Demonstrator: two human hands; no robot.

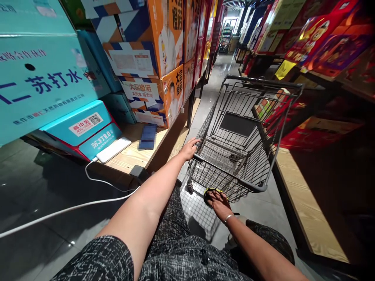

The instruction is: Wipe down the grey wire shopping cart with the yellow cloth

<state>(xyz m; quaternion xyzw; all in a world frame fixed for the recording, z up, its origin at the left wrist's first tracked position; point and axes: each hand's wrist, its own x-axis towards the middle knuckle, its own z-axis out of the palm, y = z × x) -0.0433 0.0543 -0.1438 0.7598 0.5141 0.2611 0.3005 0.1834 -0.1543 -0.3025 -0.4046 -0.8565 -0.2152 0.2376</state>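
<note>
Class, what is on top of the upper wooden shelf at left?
A white device with a plugged-in cable, a dark phone-like device, a turquoise box and stacked orange boxes. The wooden shelf under the boxes is covered, so that part cannot be seen.

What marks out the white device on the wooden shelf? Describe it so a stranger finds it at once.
Left of the shopping cart, stacked orange cartons stand on a wooden shelf. At its near end, beside a teal box, lies a flat white rounded slab. Unlike the dark phone nearby, it has a white cable plugged into it.
</note>
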